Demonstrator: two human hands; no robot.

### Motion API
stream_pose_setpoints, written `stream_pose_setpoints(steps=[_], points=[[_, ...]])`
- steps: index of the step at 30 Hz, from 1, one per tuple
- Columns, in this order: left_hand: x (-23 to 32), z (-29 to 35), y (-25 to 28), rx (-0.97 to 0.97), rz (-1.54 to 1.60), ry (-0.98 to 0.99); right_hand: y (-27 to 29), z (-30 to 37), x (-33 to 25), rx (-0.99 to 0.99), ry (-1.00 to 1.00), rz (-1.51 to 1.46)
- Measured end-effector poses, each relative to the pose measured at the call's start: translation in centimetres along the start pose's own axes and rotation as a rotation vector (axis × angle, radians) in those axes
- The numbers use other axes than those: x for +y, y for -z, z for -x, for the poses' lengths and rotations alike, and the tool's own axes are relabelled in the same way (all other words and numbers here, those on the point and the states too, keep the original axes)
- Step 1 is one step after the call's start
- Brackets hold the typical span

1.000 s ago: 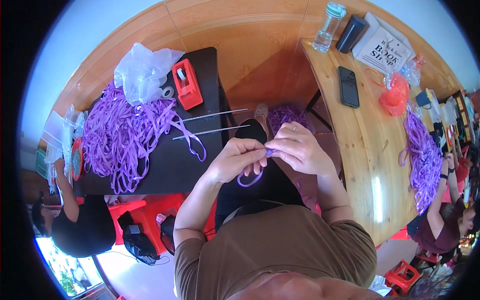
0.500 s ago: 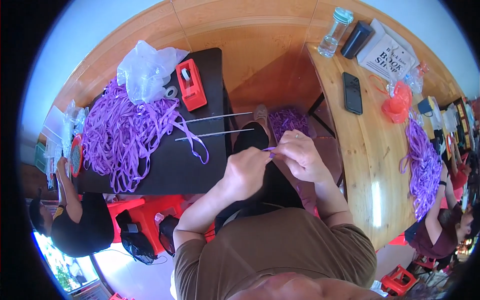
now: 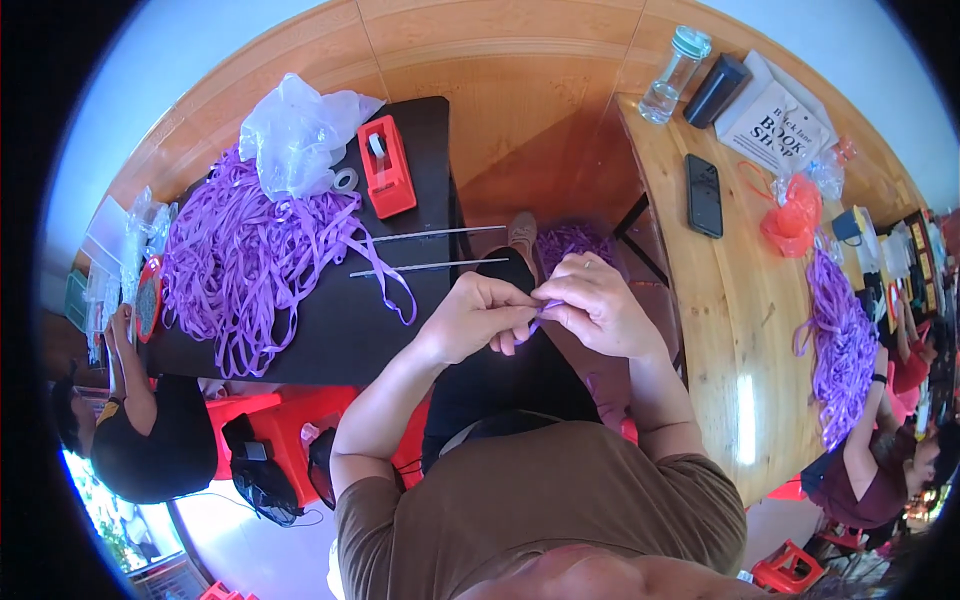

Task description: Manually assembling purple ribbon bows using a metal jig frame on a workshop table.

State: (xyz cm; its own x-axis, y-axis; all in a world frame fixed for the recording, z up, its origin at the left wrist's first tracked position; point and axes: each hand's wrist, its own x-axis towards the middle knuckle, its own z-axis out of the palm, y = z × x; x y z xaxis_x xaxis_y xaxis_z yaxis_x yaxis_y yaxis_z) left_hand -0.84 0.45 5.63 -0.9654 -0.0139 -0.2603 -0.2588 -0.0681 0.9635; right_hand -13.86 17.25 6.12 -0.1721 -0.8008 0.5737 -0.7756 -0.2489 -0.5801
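In front of my lap, my left hand (image 3: pixel 480 315) and my right hand (image 3: pixel 594 305) meet, each pinching a short piece of purple ribbon (image 3: pixel 547 307) between thumb and fingers. Most of the ribbon is hidden by the fingers; a bit shows between the two hands. To the left, a big tangled heap of purple ribbon (image 3: pixel 245 265) lies on a black table (image 3: pixel 330 345), one loop trailing toward the right edge. Two thin metal rods (image 3: pixel 435 267) stick out past that edge. On the floor beyond my hands is a container of purple pieces (image 3: pixel 578 243).
A red tape dispenser (image 3: pixel 387 175), a tape roll (image 3: pixel 345 180) and a clear plastic bag (image 3: pixel 293 140) lie by the heap. The wooden table (image 3: pixel 715 330) at right holds a phone (image 3: pixel 704 195), a bottle (image 3: pixel 675 78) and more purple ribbon (image 3: pixel 842 340). People work at both sides.
My left hand has turned, its thumb and fingers now showing, and shifted slightly left and down. Both hands still pinch the ribbon. The view has tilted slightly.
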Motion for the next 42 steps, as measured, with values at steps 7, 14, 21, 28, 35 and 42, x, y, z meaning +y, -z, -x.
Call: stream_pose_setpoints(steps=[7, 14, 21, 28, 35, 42], points=[[-0.7, -0.1, 0.6, -0.167, 0.145, 0.107, 0.7, 0.0, 1.1, -0.023, 0.035, -0.095], [1.1, 0.4, 0.4, -0.193, 0.304, -0.002, -0.6, 2.5, 4.6, 0.111, -0.052, 0.064], [3.0, 1.3, 0.5, -0.153, 0.453, -0.121, -5.1, 6.4, 8.4, 0.514, -0.298, 0.304], [4.0, 2.2, 1.4, -0.047, 0.557, -0.222, -6.1, 10.0, 12.3, 0.715, -0.45, 0.427], [2.8, 1.0, 2.4, 0.038, 0.621, -0.246, -7.7, 12.2, 12.6, 0.505, -0.731, 0.015], [1.9, -0.7, 4.4, 0.189, 0.7, -0.242, -6.2, 13.3, 9.2, -0.035, -0.962, -0.372]])
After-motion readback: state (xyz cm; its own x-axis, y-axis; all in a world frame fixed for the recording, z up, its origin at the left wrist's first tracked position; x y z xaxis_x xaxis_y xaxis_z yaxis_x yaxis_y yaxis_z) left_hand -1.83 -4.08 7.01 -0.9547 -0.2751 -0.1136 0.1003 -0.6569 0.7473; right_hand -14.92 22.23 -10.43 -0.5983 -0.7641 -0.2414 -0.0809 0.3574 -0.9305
